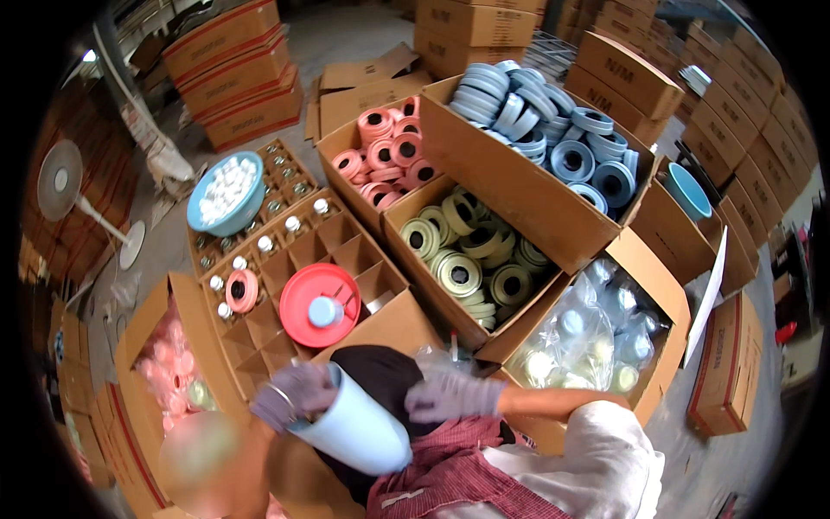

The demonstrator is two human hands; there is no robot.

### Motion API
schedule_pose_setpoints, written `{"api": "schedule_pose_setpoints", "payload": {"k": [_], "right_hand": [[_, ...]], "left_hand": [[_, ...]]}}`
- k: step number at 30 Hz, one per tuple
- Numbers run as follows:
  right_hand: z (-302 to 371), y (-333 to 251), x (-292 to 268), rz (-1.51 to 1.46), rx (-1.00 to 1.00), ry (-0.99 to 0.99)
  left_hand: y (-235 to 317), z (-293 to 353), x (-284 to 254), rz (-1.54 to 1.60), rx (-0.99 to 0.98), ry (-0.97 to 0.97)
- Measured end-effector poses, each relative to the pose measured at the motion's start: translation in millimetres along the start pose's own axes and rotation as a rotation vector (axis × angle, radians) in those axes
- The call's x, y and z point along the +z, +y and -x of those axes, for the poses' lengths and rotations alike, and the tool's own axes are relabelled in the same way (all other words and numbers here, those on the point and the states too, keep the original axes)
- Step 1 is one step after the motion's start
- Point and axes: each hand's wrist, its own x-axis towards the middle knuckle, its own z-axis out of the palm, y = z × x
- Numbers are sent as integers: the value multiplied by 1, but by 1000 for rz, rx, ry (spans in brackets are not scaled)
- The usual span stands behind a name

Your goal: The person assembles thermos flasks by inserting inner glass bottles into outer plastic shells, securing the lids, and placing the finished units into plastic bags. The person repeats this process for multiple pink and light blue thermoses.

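Observation:
My left hand (300, 394), in a grey knit glove, is closed on the upper end of a light-blue cylinder (367, 428). The cylinder tilts across my lap, its far end low and to the right. A thin wire-like loop shows beside the left glove. My right hand (454, 397), gloved too, is just right of the cylinder and apart from it. Its fingers are loosely bent and slightly blurred, with nothing visible in them. Ahead of my left hand, a red round tray (298, 330) with a light-blue cap (326, 311) on it rests on a divided carton (252, 348).
Open cartons hold pink rings (378, 156), blue rings (572, 162) and pale-green rings (458, 273). Bagged parts (596, 333) fill the right carton; pink parts (164, 359) fill the left one. A blue basin (201, 227) holds white pieces. A fan (60, 180) stands far left.

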Motion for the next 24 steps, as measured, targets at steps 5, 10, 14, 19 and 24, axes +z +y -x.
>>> {"api": "schedule_pose_setpoints", "payload": {"k": [5, 10, 14, 19, 24], "right_hand": [[-11, 52, -245, 353, -25, 894], [77, 251, -407, 518, 872, 911], [90, 341, -402, 599, 704, 562], [25, 289, -401, 830, 793, 291], [25, 227, -391, 1066, 754, 547]], "left_hand": [[-3, 11, 63, -212, -62, 264], [-37, 16, 84, -79, -37, 414], [-35, 8, 83, -48, 45, 459], [-40, 1, 86, -167, 16, 379], [-15, 11, 66, -51, -158, 343]]}}
